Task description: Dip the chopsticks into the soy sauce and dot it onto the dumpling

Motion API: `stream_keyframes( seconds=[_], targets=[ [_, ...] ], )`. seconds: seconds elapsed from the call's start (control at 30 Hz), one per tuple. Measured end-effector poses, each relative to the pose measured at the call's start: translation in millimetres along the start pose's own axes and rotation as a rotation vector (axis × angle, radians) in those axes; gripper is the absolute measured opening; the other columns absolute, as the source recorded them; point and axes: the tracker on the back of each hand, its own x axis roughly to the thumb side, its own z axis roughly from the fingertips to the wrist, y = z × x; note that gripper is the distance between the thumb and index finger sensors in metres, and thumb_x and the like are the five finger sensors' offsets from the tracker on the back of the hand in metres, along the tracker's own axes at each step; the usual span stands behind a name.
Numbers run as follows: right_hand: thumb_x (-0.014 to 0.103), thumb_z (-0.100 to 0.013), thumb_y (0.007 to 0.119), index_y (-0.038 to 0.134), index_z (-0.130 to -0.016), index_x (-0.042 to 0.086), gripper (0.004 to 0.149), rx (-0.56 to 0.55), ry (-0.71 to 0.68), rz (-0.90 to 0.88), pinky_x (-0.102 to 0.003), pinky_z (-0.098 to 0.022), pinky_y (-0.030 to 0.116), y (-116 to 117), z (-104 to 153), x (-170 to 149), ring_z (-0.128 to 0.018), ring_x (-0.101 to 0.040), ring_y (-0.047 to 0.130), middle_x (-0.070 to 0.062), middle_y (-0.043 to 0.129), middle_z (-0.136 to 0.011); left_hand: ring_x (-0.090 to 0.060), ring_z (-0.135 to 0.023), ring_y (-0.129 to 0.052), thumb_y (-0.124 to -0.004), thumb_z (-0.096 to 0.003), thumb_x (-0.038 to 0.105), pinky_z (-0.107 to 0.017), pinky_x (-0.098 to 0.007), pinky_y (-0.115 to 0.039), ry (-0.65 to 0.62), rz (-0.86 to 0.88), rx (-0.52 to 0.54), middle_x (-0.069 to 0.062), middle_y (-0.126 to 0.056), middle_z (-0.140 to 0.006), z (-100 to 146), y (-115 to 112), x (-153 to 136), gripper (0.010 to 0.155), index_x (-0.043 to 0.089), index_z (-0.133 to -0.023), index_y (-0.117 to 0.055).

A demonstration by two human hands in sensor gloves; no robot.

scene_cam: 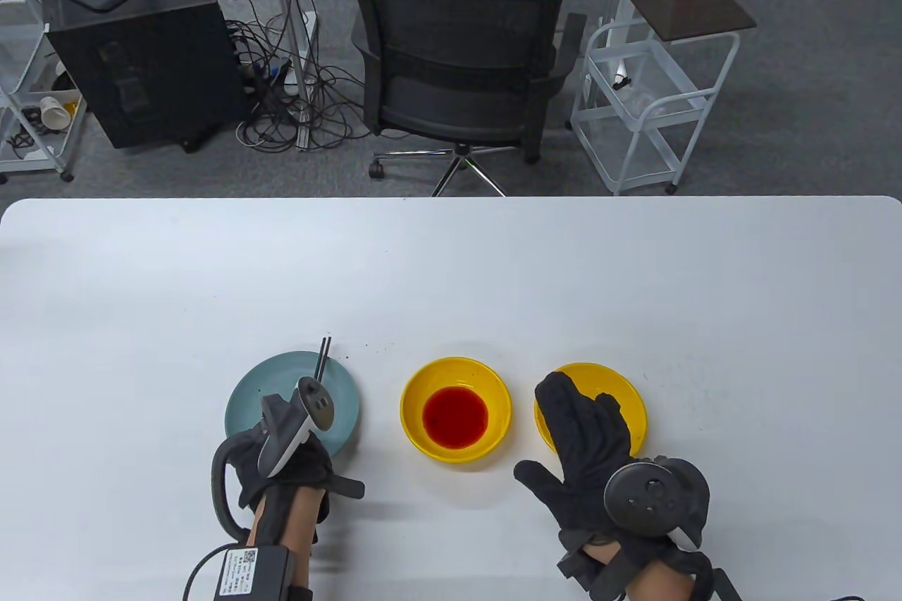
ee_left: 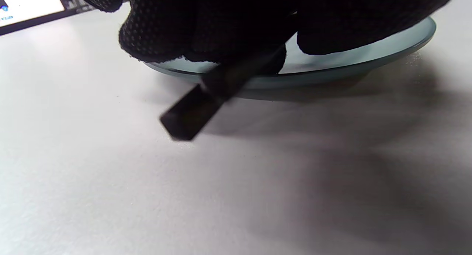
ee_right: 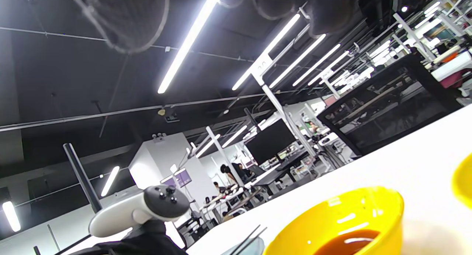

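My left hand (scene_cam: 285, 463) grips a pair of black chopsticks (scene_cam: 323, 356) over a teal plate (scene_cam: 250, 398); their tips stick out past the plate's far rim. In the left wrist view my gloved fingers (ee_left: 206, 30) wrap the chopsticks' butt ends (ee_left: 190, 113) above the plate rim (ee_left: 350, 70). A yellow bowl (scene_cam: 416, 386) of red-brown soy sauce (scene_cam: 455, 416) stands at the centre. My right hand (scene_cam: 585, 428) lies flat with fingers spread over a second yellow bowl (scene_cam: 629, 393). No dumpling shows; that bowl's inside is mostly hidden.
The white table's far edge (scene_cam: 451, 199) has an office chair (scene_cam: 458, 58) behind it. The right wrist view shows the sauce bowl (ee_right: 343, 221) close by, the chopstick tips (ee_right: 247, 239) and the left hand's tracker (ee_right: 142, 210).
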Motion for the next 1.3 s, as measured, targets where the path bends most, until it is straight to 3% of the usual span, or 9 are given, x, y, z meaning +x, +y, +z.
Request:
stream_keyframes(
  seconds=[0.27,0.37,0.43,0.5,0.57,0.67,0.8,0.97,1.3],
  targets=[
    [0.058,-0.043,0.069,0.032,-0.107,0.017,0.084,0.000,0.034,-0.004,-0.081,-0.069,0.028,-4,-1,-7,-0.097,-0.053,0.055,-0.016,0.034,-0.116,-0.038,-0.071,-0.087,-0.077,-0.0486,0.053,-0.068,-0.070,-0.052,0.019,0.021,0.006,-0.011,-0.086,-0.083,5,2,-1,0.062,0.008,-0.091,-0.084],
    [0.058,-0.043,0.069,0.032,-0.107,0.017,0.084,0.006,0.067,0.054,-0.081,-0.069,0.027,-6,-2,-16,-0.097,-0.054,0.055,-0.016,0.034,-0.116,-0.040,-0.077,-0.082,-0.076,-0.0490,0.053,-0.069,-0.070,-0.049,0.013,0.128,-0.010,-0.013,-0.080,-0.089,16,10,-9,0.065,0.008,-0.095,-0.078],
    [0.058,-0.043,0.069,0.032,-0.107,0.017,0.084,0.013,0.092,0.081,-0.081,-0.069,0.027,-7,-3,-21,-0.097,-0.054,0.054,-0.016,0.034,-0.116,-0.042,-0.080,-0.079,-0.076,-0.0491,0.053,-0.069,-0.070,-0.048,-0.009,0.193,0.054,-0.013,-0.077,-0.093,26,18,-15,0.066,0.008,-0.098,-0.075],
    [0.058,-0.043,0.069,0.031,-0.107,0.018,0.085,0.025,0.119,0.109,-0.081,-0.069,0.026,-6,-4,-27,-0.098,-0.054,0.052,-0.015,0.033,-0.116,-0.044,-0.087,-0.074,-0.076,-0.0490,0.053,-0.069,-0.070,-0.046,-0.076,0.226,0.140,-0.013,-0.071,-0.099,35,27,-16,0.068,0.010,-0.102,-0.070],
    [0.058,-0.043,0.069,0.031,-0.107,0.019,0.085,0.044,0.150,0.138,-0.081,-0.068,0.025,-5,-5,-32,-0.099,-0.054,0.049,-0.015,0.031,-0.116,-0.045,-0.094,-0.068,-0.075,-0.0487,0.053,-0.071,-0.070,-0.044,-0.227,0.262,0.230,-0.012,-0.063,-0.106,41,33,-13,0.070,0.013,-0.105,-0.065],
    [0.058,-0.043,0.069,0.030,-0.108,0.020,0.085,0.086,0.195,0.161,-0.081,-0.068,0.022,2,-7,-39,-0.101,-0.055,0.042,-0.014,0.025,-0.117,-0.044,-0.103,-0.057,-0.074,-0.0485,0.056,-0.073,-0.069,-0.040,-0.464,0.367,0.248,-0.010,-0.050,-0.114,46,34,-3,0.074,0.017,-0.109,-0.058],
    [0.061,-0.043,0.068,0.023,-0.108,0.023,0.088,0.185,0.268,0.264,-0.080,-0.068,0.017,16,-7,-44,-0.104,-0.054,0.019,-0.012,0.006,-0.115,-0.042,-0.110,-0.052,-0.074,-0.0470,0.061,-0.076,-0.068,-0.041,-0.515,0.328,0.399,-0.005,-0.045,-0.118,55,37,5,0.078,0.022,-0.111,-0.053],
    [0.065,-0.041,0.068,0.017,-0.107,0.024,0.093,0.232,0.276,0.348,-0.080,-0.067,0.012,31,-8,-46,-0.103,-0.053,0.004,-0.012,-0.005,-0.112,-0.043,-0.115,-0.034,-0.074,-0.0453,0.067,-0.076,-0.069,-0.034,-0.485,0.251,0.331,-0.004,-0.029,-0.122,44,26,12,0.086,0.026,-0.114,-0.043],
    [0.066,-0.041,0.068,0.016,-0.106,0.024,0.094,0.254,0.285,0.353,-0.080,-0.067,0.011,34,-8,-48,-0.103,-0.053,0.002,-0.011,-0.005,-0.112,-0.045,-0.116,-0.023,-0.073,-0.0445,0.072,-0.076,-0.070,-0.031,-0.475,0.227,0.314,-0.004,-0.020,-0.122,45,24,19,0.090,0.028,-0.115,-0.037]
  ],
)
